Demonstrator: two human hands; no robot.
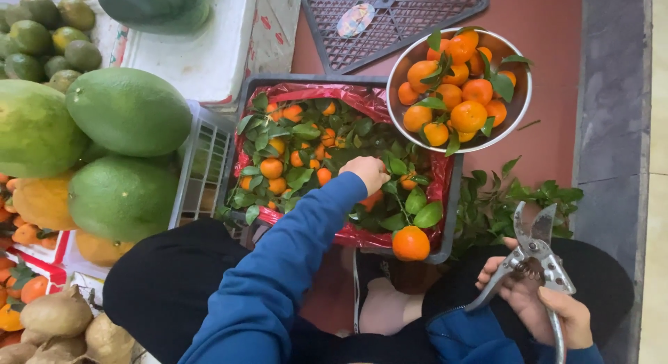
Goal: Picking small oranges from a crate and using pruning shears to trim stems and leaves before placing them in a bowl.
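Red plastic lines the dark crate, which sits at the person's knees, heaped with leafy twigs and small orange mandarins. Up and to the right of it stands a round metal bowl of trimmed mandarins, a few leaves left on.

The left hand, in a blue sleeve, reaches into the crate with its fingers curled down among the leaves; whether they have closed on a fruit I cannot tell. By the look of it, the fruit is light, round and thin-skinned, easily bruised, so it is best cupped around the body, not tugged by the springy stem.

The right hand is wrapped around the handles of the metal pruning shears, held well apart from the crate over the right knee. They look stiff, smooth and fairly weighty. Their long axis runs nearly upright in the picture, and the parted blades point away from the person, toward the loose green cuttings.
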